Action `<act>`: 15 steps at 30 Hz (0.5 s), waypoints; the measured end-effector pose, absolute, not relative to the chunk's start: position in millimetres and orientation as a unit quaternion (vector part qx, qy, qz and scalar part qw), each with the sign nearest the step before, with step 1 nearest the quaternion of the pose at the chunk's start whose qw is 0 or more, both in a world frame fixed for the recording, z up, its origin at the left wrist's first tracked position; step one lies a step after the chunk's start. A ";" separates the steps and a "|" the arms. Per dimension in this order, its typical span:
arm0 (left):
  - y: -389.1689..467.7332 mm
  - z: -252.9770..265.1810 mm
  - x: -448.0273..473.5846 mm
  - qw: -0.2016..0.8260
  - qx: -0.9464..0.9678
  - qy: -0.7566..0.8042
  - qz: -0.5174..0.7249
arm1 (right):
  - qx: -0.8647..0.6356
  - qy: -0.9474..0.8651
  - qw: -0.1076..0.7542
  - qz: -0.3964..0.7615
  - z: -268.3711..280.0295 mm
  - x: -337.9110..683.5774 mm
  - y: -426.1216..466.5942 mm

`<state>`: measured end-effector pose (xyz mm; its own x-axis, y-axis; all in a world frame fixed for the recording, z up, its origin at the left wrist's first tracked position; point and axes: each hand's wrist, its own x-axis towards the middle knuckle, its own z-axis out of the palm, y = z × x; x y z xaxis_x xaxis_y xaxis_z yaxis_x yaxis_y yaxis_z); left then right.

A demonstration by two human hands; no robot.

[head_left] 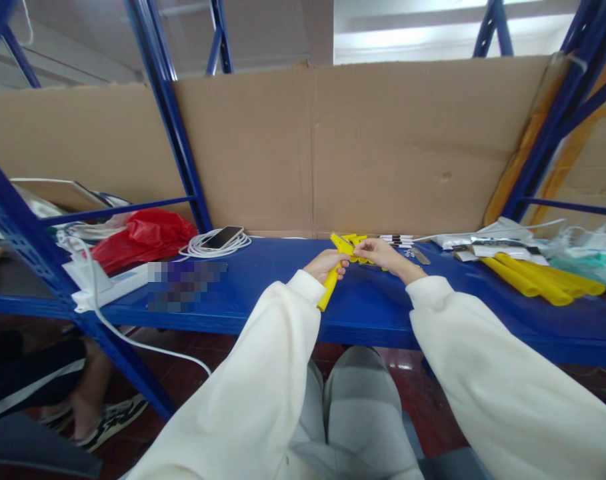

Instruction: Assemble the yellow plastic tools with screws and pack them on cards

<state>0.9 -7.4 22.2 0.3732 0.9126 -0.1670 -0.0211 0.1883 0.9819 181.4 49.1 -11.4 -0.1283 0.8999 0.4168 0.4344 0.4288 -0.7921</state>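
Note:
My left hand (327, 265) is closed around a long yellow strip or tube (329, 296), whose lower end points down toward the table's front edge. Its upper end shows just beyond my fingers. Close beside it, my right hand (381, 255) has thumb and fingers pinched together near that upper end; whatever is between them is too small to make out. Behind both hands lies a small pile of yellow pieces (357, 238) on the blue table (277, 267).
Black-and-white sticks (397, 241) and a small metal piece (419, 255) lie right of my hands. Farther right are yellow rolls (543, 279) and packets (505, 251). A phone (225, 237) rests on coiled white cable (197, 248), near a red bag (143, 239). Cardboard (383, 147) stands behind; a person's legs show lower left.

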 end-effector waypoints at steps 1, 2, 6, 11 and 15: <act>-7.6 22.4 0.8 0.643 0.524 0.424 0.363 | -0.474 -0.703 0.468 0.250 -11.8 181.2 49.2; -7.8 22.6 0.7 0.644 0.526 0.421 0.363 | -0.476 -0.697 0.475 0.250 -12.2 180.9 49.2; -8.3 22.9 0.3 0.651 0.530 0.407 0.360 | -0.484 -0.681 0.489 0.251 -13.1 180.3 47.5; -6.9 21.9 -0.9 0.668 0.523 0.389 0.360 | -0.506 -0.690 0.483 0.184 -17.0 183.3 48.3; -5.3 20.8 -1.6 0.678 0.521 0.375 0.358 | -0.505 -0.704 0.478 0.142 -23.4 186.5 56.2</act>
<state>-1.6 -5.3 20.8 0.4628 0.8759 -0.1361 -0.0943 0.2013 0.9750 186.5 56.2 -23.4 -0.0326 0.8471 0.5305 0.5761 0.4497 -0.6826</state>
